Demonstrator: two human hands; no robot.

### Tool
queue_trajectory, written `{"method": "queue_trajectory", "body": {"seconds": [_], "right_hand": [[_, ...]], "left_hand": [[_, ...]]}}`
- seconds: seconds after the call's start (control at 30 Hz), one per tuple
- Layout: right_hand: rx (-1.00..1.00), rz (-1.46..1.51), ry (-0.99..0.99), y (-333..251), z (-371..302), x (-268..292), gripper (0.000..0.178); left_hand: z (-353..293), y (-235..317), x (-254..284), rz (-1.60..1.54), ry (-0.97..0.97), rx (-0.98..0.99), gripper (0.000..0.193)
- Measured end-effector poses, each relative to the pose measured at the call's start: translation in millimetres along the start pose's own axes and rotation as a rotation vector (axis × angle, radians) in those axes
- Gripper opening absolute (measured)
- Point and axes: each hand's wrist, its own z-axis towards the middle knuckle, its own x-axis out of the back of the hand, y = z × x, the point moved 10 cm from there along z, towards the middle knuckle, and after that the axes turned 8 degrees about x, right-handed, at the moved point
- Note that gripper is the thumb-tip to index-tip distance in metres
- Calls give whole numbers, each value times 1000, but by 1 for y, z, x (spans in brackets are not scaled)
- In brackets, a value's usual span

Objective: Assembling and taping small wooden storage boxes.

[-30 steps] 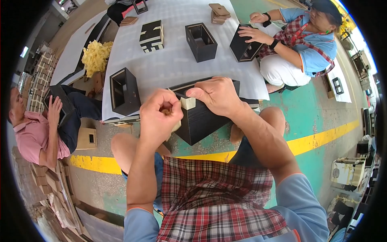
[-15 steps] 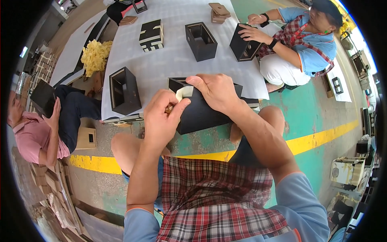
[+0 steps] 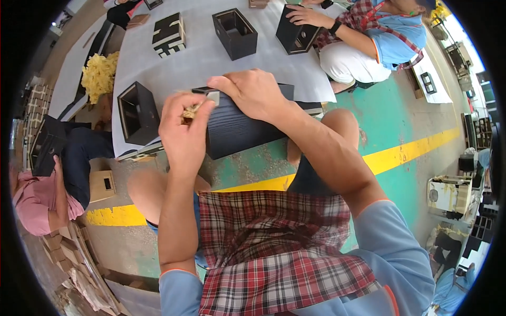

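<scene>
A black wood-grained box [image 3: 245, 129] rests on its side at the near edge of the table, in front of my knees. At its upper left corner a short pale strip of masking tape [image 3: 213, 98] shows between my hands. My left hand [image 3: 182, 126] is closed, pinching that strip between thumb and fingers, with a crumpled yellowish wad of tape [image 3: 191, 111] in its curled fingers. My right hand [image 3: 255, 95] grips the box from above, its thumb stretched toward the strip and its fingers bent over the far side, partly hidden.
Open black boxes [image 3: 138, 113] [image 3: 235, 34] and a black-and-cream patterned box [image 3: 169, 35] stand on the white-covered table [image 3: 203, 60]. A co-worker at right handles another black box [image 3: 297, 34]; one at left holds a black box [image 3: 47, 145]. Yellow crumpled tape [image 3: 99, 76] is heaped at left.
The view has shifted, so the scene sits higher and further left. The pale strip, earlier curled up and longer, is now mostly bunched in my left hand. The left co-worker's box is lower.
</scene>
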Motion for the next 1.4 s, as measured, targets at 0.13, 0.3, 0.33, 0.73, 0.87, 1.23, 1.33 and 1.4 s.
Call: {"method": "queue_trajectory", "body": {"seconds": [0.13,0.3,0.33,0.73,0.87,1.23,1.33,1.4], "right_hand": [[-72,37,-69,2,0,3,58],[-168,26,-190,17,1,-7,65],[-203,4,-146,24,1,-4,68],[-457,560,401,88,-17,60,68],[-476,507,438,90,-20,71,73],[-533,849,472,84,-22,60,66],[-526,780,441,83,-24,62,67],[-488,764,456,82,-22,63,68]], "left_hand": [[-6,6,-10,-115,-53,70,13],[-61,78,-53,14,-388,-441,14],[-79,94,-61,-110,-464,-439,15],[-14,-29,2,-524,-139,380,23],[-14,-29,-4,-479,-157,404,20],[-22,-60,-3,-728,-97,538,16],[-20,-54,-8,-812,-92,494,26],[-20,-49,-10,-832,-90,494,23]]}}
